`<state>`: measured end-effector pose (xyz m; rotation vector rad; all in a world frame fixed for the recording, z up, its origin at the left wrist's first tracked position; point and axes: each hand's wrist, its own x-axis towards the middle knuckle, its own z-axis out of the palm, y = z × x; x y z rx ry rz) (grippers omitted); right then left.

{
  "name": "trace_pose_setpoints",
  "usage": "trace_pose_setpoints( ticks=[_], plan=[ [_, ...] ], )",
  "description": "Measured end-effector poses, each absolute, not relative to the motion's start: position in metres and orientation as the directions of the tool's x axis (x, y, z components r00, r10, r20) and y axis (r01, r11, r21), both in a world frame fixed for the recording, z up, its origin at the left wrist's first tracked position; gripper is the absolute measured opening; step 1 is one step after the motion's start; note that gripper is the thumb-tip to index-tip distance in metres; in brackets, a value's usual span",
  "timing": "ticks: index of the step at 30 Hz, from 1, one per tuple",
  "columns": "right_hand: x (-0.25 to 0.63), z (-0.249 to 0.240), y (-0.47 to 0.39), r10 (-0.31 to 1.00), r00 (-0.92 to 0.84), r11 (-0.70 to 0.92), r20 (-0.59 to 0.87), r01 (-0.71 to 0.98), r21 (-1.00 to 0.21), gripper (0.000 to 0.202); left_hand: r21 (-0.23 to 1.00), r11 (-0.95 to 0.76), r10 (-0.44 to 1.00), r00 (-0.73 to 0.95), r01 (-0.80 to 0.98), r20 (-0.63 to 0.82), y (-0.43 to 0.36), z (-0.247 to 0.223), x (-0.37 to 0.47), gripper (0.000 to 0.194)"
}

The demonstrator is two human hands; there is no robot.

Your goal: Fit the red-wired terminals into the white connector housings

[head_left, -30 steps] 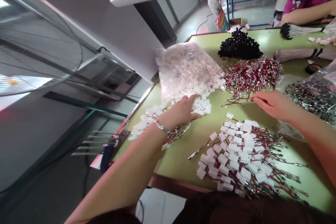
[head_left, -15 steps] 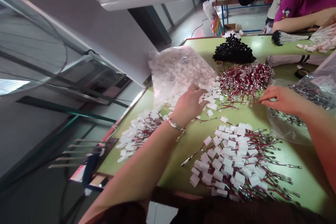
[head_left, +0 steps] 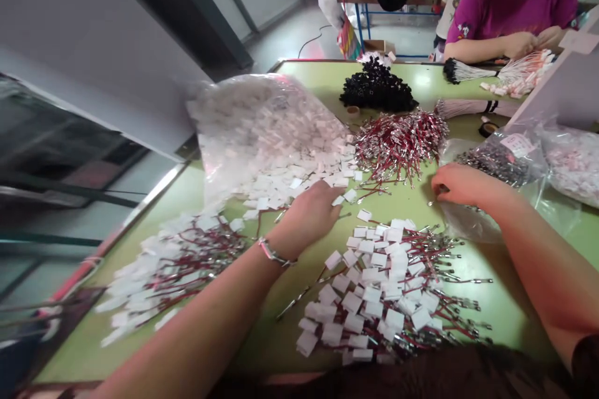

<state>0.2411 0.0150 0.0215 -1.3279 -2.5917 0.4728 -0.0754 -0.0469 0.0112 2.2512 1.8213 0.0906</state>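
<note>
My left hand is over the near edge of the loose white connector housings. Its fingers are drawn together, and a white connector housing shows at the fingertips. On the right, my right hand is closed in a pinch beside a clear bag; a tiny metal wire end shows below the fingers, the rest being hidden. Between and beyond the hands lies a heap of short red wires with metal terminals. Closer to me are red wires fitted with white housings, with a second such pile at left.
A large clear bag of white housings lies at back left. A clear bag of metal-ended parts is at right. Black parts are heaped at the back. Across the green table, a person in purple handles white wires.
The view has turned, shifting the table leftward in the picture. My left hand's spread fingers have closed at the white housings. My right hand has moved slightly away from the red wire heap.
</note>
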Motion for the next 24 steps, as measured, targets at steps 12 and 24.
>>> trace_pose_setpoints(
  ticks=[12,24],
  plan=[
    [0.218,0.05,0.001,0.806,-0.589,0.523,0.054,0.667,-0.531,0.009,0.95,0.261,0.95,0.132,0.17,-0.284,-0.031,0.045,-0.041,0.014],
    [0.18,0.021,-0.02,0.91,-0.391,0.362,0.139,0.584,-0.727,0.01,0.823,0.452,0.891,0.228,-0.346,-0.393,-0.025,0.007,-0.008,0.008]
  ],
)
